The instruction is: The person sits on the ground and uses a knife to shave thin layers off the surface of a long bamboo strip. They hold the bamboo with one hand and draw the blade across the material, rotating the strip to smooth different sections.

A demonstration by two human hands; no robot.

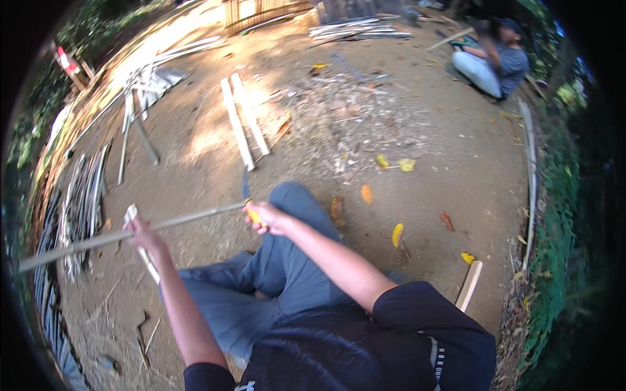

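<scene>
My right hand (266, 217) is closed round the yellow handle of a knife (246, 185), its dark blade pointing away from me. The blade's base meets the right end of a long, thin bamboo strip (186, 218), which runs far out to the left. My left hand (142, 236) is closed at the point where this strip crosses a shorter pale wooden stick (149, 264). That stick's top end pokes out above my fingers, and its lower end goes behind my forearm. How the fingers divide between strip and stick is partly hidden. Both hands are above my crossed legs.
Two pale slats (236, 124) lie ahead on the dirt. Bundled poles (85, 202) line the left side, and a wooden piece (468, 287) lies by my right side. Wood shavings (358, 124) and leaves litter the ground. Another person (495, 62) sits at the far right.
</scene>
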